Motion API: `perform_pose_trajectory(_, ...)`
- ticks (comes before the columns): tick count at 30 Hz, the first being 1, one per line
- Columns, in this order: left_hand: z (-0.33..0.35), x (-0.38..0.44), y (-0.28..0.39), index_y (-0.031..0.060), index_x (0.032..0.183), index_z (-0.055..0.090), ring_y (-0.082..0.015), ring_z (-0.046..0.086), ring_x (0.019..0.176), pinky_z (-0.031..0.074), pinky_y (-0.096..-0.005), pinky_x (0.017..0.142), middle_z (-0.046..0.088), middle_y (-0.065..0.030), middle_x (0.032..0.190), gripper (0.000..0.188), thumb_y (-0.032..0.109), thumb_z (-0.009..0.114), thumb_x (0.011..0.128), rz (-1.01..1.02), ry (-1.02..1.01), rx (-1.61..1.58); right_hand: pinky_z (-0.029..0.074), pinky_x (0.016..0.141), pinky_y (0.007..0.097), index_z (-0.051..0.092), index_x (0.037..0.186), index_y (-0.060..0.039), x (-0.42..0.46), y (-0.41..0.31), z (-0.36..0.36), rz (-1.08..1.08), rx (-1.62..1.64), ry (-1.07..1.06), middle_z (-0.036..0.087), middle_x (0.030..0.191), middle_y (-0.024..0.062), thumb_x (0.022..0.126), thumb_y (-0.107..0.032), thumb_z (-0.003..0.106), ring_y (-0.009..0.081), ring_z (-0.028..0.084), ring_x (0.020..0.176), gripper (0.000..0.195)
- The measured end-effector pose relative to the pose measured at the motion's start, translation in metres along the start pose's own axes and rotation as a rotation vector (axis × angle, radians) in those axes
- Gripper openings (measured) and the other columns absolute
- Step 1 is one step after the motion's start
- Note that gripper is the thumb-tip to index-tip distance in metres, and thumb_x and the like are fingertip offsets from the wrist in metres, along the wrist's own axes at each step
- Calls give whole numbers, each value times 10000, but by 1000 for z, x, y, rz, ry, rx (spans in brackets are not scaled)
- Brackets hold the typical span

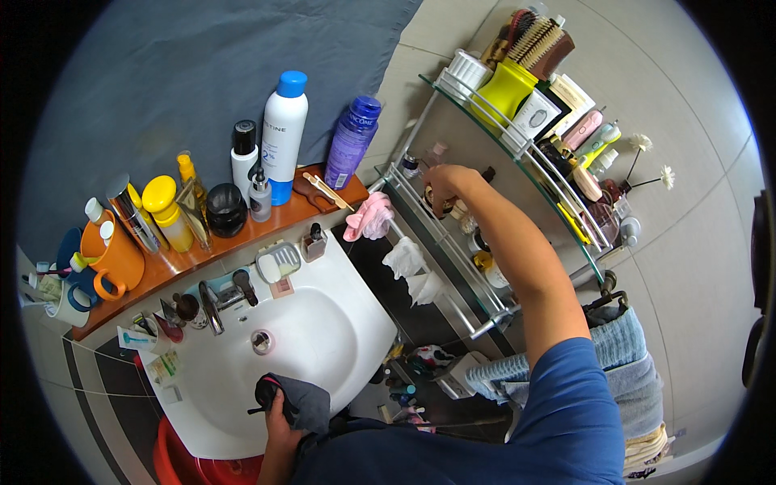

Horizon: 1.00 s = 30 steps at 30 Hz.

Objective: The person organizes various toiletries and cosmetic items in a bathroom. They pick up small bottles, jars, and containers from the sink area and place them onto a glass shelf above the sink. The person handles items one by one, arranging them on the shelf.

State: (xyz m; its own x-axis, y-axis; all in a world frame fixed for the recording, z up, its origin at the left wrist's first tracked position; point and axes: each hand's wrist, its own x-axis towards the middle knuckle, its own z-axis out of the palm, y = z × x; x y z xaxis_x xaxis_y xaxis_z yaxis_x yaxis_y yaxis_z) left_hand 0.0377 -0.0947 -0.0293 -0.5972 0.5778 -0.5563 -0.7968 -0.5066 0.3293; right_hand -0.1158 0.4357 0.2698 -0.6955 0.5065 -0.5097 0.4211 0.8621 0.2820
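Low over the near rim of the white washbasin (315,339), my left hand (280,427) grips a dark grey cloth (308,400) together with a black item (267,391) that has a strap and a pink edge. My right hand (447,188) reaches between the tiers of a glass corner shelf (436,233) with metal rails. Its fingers curl down around or against a small dark round item (438,200); whether they hold it is unclear. Small bottles stand close by, among them a clear one with a pink cap (435,153) and a white-and-yellow one (491,270).
An orange-brown ledge (242,239) above the basin carries bottles, an orange mug (112,254) and a tall white spray can (285,133). Brushes and boxes crowd the upper glass tier (509,148). Towels (630,376) hang at right. A red tub (176,451) sits below the basin.
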Motion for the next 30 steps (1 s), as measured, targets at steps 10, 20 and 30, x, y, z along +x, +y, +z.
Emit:
perform_pose_trajectory(10, -5, 5, -5, 91, 1309, 600, -315, 654, 1111, 556, -538, 897, 657, -96, 1254, 433, 386, 613, 992, -41, 56, -2, 605, 699, 434, 616, 1313, -45, -18, 10, 16, -76, -23, -34, 735, 1110, 139, 545, -153, 970, 308, 739, 899, 852)
perform_pose_trajectory(20, -6, 3, -7, 94, 1308, 604, -317, 652, 1116, 546, -534, 920, 661, -99, 1247, 438, 400, 613, 995, -47, 18, 18, 609, 722, 429, 641, 1258, -33, -29, 19, 35, -132, -106, -5, 732, 1118, 152, 545, -164, 963, 309, 737, 918, 793)
perform_pose_trajectory(30, -14, 10, -12, 100, 1287, 611, -311, 656, 1095, 551, -533, 898, 666, -95, 1221, 406, 383, 618, 996, -38, -7, 0, 616, 761, 414, 643, 1267, -41, -40, 23, 42, -176, -185, 35, 715, 1172, 162, 524, -238, 952, 298, 726, 993, 828)
